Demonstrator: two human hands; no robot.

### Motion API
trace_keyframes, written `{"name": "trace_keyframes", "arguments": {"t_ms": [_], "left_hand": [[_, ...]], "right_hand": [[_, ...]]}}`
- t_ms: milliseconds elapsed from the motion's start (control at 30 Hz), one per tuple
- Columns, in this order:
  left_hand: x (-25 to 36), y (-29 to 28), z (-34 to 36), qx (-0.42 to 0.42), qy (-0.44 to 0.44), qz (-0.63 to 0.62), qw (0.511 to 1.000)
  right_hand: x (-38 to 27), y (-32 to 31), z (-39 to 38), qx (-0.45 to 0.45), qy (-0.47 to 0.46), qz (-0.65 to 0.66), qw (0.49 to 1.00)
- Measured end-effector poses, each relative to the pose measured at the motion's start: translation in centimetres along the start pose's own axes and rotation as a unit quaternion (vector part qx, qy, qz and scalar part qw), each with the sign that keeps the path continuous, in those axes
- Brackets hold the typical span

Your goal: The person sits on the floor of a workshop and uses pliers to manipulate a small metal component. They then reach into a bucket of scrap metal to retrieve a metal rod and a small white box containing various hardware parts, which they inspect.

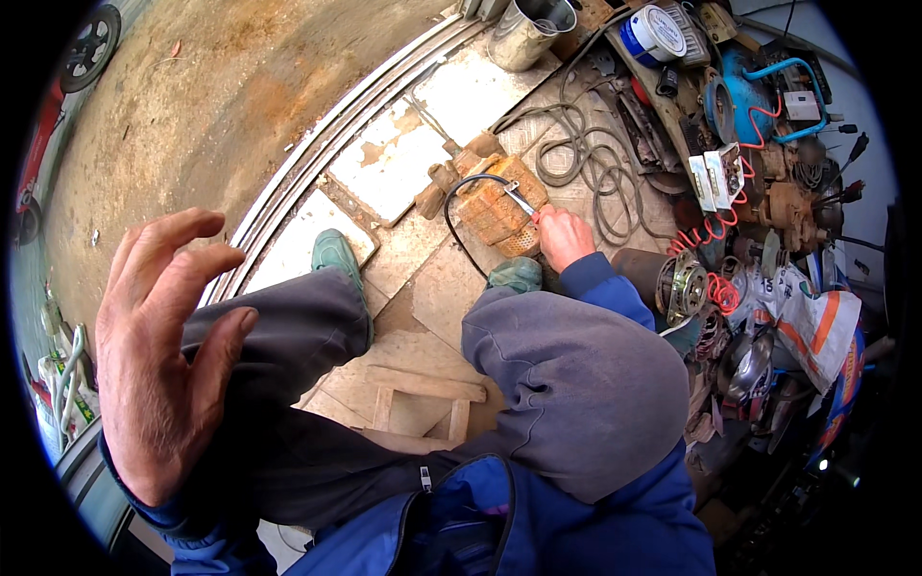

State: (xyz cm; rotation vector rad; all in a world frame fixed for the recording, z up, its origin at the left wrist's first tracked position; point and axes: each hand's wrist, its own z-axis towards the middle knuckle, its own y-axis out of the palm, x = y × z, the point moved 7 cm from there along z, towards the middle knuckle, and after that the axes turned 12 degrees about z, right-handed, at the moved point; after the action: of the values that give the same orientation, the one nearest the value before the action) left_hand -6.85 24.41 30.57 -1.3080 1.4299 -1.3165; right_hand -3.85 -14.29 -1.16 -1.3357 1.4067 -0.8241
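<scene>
Nearest, at nine o'clock, the left hand point(168, 350) is raised well above the floor, fingers loosely curled and thumb apart, with nothing in its grasp. Farther down, at six o'clock, one small wooden frame point(427, 382) sits on the tiles between the knees. At two o'clock the right hand point(567, 238) is closed around the handle of one slim tool point(520, 199), whose bright metal shaft reaches onto one rusty machine point(495, 213) lying on the floor just past twelve. From here the tool could slip off under a slanting push, since one hand alone guides it; the machine might roll if its rounded casing lacks bracing; and the black hose point(449, 216) arching beside it could snag the shaft. Two green shoes show: the left shoe point(336, 252) at ten o'clock, the right shoe point(517, 275) at one, close against the machine, where a sudden shift could catch the toes. Beyond lie one loosely looped cable point(615, 213) at two, its turns too tangled to count, and one metal bucket point(523, 48) between twelve and one.
</scene>
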Motion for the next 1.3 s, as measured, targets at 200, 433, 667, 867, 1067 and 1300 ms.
{"name": "trace_keyframes", "arguments": {"t_ms": [200,433,667,867,1067,1300], "left_hand": [[0.2,0.0,-0.1,-0.021,0.008,-0.002,1.0],[0.3,0.1,-0.1,-0.026,0.015,-0.012,0.999],[0.8,0.2,0.1,-0.009,0.032,0.001,0.999],[1.1,-0.2,0.0,0.019,0.047,0.004,0.999],[1.4,-0.1,0.1,0.011,0.043,0.005,0.999],[0.9,0.0,0.1,-0.033,0.025,-0.005,0.999]], "right_hand": [[0.6,-0.6,0.9,-0.061,-0.042,0.052,0.996],[0.4,-1.6,1.0,-0.059,-0.047,0.037,0.996],[-0.3,-0.6,0.3,-0.001,-0.021,0.003,1.0],[0.0,-0.6,0.3,-0.023,-0.031,-0.012,0.999],[0.4,-1.3,2.1,-0.085,-0.063,0.01,0.994],[0.5,-1.8,0.8,0.001,-0.071,0.038,0.997]]}}
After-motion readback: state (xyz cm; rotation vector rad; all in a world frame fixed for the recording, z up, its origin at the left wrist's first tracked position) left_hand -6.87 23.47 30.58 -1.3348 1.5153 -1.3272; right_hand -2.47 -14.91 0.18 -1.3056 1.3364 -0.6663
